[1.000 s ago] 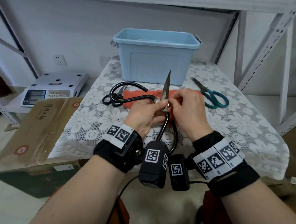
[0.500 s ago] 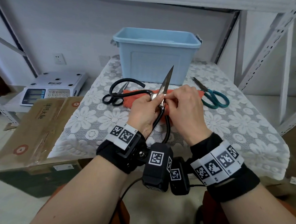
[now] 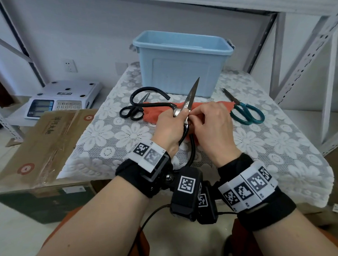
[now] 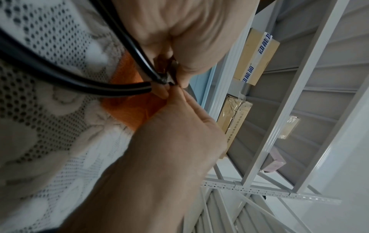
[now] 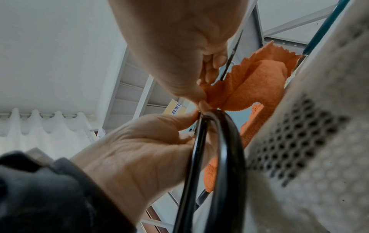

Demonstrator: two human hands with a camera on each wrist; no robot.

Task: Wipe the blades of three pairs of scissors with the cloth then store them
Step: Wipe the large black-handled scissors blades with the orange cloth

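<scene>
With both hands, left hand [image 3: 169,126] and right hand [image 3: 212,126], pinching the big black scissors [image 3: 190,100] bare near the pivot, a slip could cut fingers.

Both hands, left hand [image 3: 169,126] and right hand [image 3: 212,126], gripping large black scissors [image 3: 190,100] at the pivot, blade up, orange cloth [image 3: 156,113] beneath, blue bin [image 3: 181,64] behind

You hold large black-handled steel scissors [image 3: 190,100] at frame centre, blade up. The orange cloth [image 3: 154,113] lies behind, flanked by small black scissors [image 3: 132,112] and teal-handled scissors [image 3: 244,110]; the pale blue plastic bin [image 3: 183,60] stands beyond.
</scene>
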